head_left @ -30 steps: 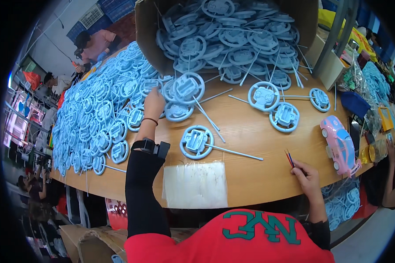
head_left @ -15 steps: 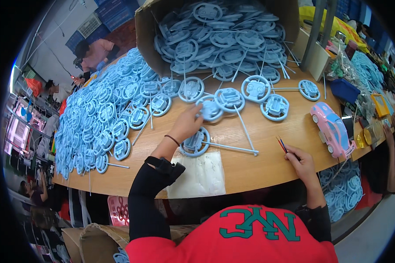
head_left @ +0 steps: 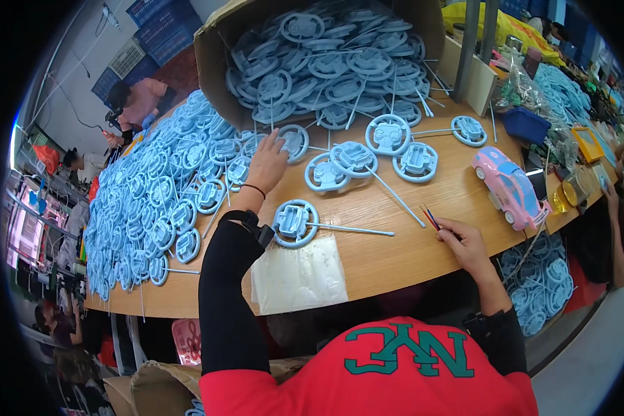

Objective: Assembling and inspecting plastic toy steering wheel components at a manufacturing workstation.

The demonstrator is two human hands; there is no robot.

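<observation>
A: We are extending our left hand (head_left: 267,163) forward across the wooden table (head_left: 395,229), with the forearm in a black sleeve (head_left: 225,291) running up from the lower edge. The palm is facing down and the fingers are reaching onto a light blue toy steering wheel (head_left: 295,141) lying just in front of the tipped cardboard box (head_left: 215,62). The fingers are spread over its near edge; we cannot tell whether they are actually closing on it.

B: We are keeping our right hand (head_left: 464,243) low, near the table's front edge (well apart from the left). It is curled, pinching thin red and blue sticks (head_left: 430,218) that are pointing up and to the left.

A: A second blue wheel with a long shaft (head_left: 297,223) is lying flat between our two hands, just beside the left wrist, its shaft pointing right. A translucent plastic sheet (head_left: 298,274) is lying directly below it.

B: More wheels are resting in a loose group (head_left: 388,149) ahead of the right hand, and a dense pile of them (head_left: 166,201) is covering the table's left part. A pink toy car (head_left: 509,187) is standing to the right, near the table edge.
</observation>
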